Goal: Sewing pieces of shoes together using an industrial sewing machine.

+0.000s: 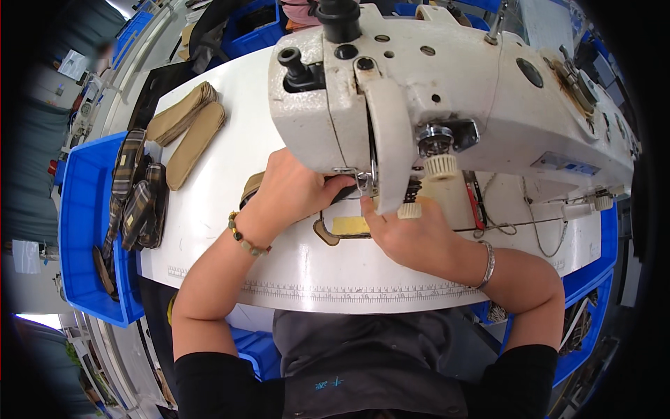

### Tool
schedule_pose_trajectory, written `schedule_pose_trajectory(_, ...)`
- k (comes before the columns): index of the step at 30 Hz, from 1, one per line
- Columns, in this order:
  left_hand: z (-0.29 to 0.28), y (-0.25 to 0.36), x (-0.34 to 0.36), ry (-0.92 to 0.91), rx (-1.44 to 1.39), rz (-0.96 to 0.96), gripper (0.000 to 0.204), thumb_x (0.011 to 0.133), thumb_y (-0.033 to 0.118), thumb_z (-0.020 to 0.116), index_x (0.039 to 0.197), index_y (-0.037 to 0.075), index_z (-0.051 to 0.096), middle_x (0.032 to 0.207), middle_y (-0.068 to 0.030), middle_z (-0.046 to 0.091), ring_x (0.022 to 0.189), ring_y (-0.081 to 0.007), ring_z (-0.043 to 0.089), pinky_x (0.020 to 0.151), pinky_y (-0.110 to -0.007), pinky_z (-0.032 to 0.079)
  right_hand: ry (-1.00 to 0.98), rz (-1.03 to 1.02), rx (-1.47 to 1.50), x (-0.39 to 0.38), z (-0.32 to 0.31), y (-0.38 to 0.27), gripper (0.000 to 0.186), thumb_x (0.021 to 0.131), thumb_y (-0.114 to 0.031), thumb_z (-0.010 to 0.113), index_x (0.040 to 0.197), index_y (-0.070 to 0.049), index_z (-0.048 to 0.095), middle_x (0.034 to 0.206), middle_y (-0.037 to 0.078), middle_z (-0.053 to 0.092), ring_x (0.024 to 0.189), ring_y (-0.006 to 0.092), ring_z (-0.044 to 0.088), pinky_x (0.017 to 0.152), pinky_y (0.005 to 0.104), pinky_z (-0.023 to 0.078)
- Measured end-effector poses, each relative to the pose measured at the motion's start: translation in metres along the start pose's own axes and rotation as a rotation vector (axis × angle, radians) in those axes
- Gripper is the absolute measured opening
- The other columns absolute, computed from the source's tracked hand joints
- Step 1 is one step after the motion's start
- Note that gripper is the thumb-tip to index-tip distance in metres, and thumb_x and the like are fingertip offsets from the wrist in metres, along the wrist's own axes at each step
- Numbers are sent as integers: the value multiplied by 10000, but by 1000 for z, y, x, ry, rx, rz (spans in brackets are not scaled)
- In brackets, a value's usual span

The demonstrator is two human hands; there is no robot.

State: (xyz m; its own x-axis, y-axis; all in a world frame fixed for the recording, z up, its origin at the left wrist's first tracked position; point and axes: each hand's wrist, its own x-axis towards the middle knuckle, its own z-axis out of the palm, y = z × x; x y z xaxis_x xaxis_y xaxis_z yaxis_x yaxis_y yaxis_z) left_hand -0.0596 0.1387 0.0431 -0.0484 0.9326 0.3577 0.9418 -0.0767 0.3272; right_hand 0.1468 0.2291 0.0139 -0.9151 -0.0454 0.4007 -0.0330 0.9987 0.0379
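Under the needle of a white sewing machine (363, 183) lies a slipper piece (252, 184), with dark fabric and a tan sole-like part showing left of my left hand. My left hand (289, 192) is closed on it, thumb pressed along the dark fabric just left of the presser foot. Close to the foot's right side, my right hand (415, 237) reaches in with one digit on the work. Its other fingers are partly hidden behind the machine head, and it appears closed on the piece. A yellow strip (350, 225) and a tan, dark-edged part (324, 233) show between my hands.
Tan soles (196, 145) lie stacked at the table's left. Beside them a blue bin (84, 230) holds plaid slipper parts (143, 209). Red-handled snips (477, 208) and loose cord (534, 227) lie right of the machine. A printed ruler scale (349, 293) follows the white table's front edge.
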Motion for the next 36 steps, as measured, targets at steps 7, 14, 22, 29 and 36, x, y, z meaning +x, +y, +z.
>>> schedule_pose_trajectory(7,-6,4,4,13,67,83,321,697,170,803,1005,112,734,853,-100,704,736,-316,666,643,-397,531,35,7,64,1,0,2,367,696,-109,653,1017,65,696,535,49,547,485,197,587,459,338,474)
schedule_pose_trajectory(14,1,4,4,-13,-4,-6,364,682,186,810,1029,115,726,881,-98,699,776,-307,668,654,-408,527,57,32,96,-2,6,2,141,698,-118,652,787,-14,684,554,78,566,532,224,615,478,358,476)
schedule_pose_trajectory(22,0,7,0,1,70,7,326,707,285,825,943,84,725,828,-99,688,715,-298,655,595,-400,507,47,56,158,-1,5,-1,52,706,-115,646,682,-75,625,563,88,578,534,235,627,479,371,472)
schedule_pose_trajectory(29,6,20,-7,-3,106,-180,280,691,275,845,640,49,688,601,-80,601,555,-289,575,527,-374,455,51,43,197,-2,4,-4,85,703,-125,639,672,-55,601,565,84,582,517,229,628,475,359,474)
schedule_pose_trajectory(36,15,7,-14,-13,-136,-281,271,690,79,837,893,-17,685,733,-82,694,611,-161,628,524,-297,488,92,22,205,-3,10,-5,100,719,-130,635,684,-44,596,590,76,583,512,225,616,471,353,478)
